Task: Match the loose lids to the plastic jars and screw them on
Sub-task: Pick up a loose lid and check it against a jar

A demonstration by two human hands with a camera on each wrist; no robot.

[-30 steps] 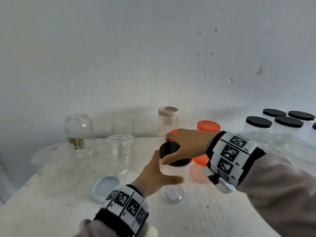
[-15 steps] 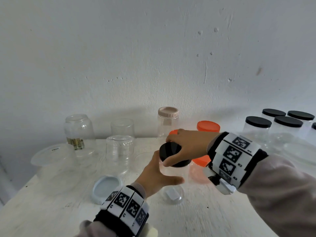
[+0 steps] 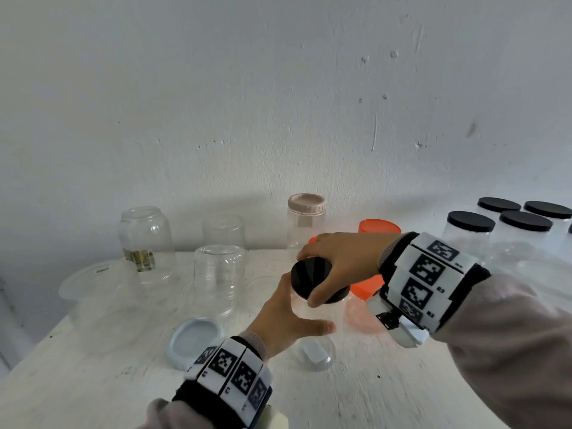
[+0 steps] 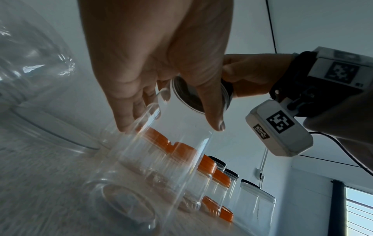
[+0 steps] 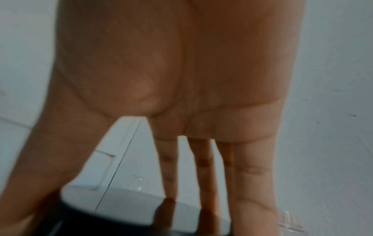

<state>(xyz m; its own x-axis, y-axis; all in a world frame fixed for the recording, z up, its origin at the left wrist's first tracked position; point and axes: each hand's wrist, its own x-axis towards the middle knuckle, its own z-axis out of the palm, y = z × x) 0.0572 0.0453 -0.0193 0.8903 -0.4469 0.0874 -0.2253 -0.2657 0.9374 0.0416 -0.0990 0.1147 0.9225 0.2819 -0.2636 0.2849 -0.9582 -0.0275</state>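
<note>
A clear plastic jar [image 3: 314, 342] stands on the white table [image 3: 93, 382] in the middle of the head view. My left hand [image 3: 288, 317] grips its side, thumb stretched across the front. A black lid [image 3: 311, 278] sits tilted on the jar's mouth, and my right hand [image 3: 343, 264] grips its rim from above. The left wrist view shows the jar [image 4: 161, 159] from below, the lid's underside [image 4: 189, 97] and my right hand [image 4: 252, 75] on it. In the right wrist view my fingers [image 5: 203, 167] reach down onto the black lid [image 5: 121, 223].
A pale blue lid [image 3: 195, 339] lies left of my wrist. Upturned clear jars [image 3: 218, 280] and a glass jar [image 3: 145, 236] stand at the back left. A beige-lidded jar [image 3: 306, 221], orange-lidded jars [image 3: 379, 227] and several black-lidded jars [image 3: 470, 230] stand behind and right.
My right hand has turned a little on the black lid. The left hand and the jar have stayed where they were.
</note>
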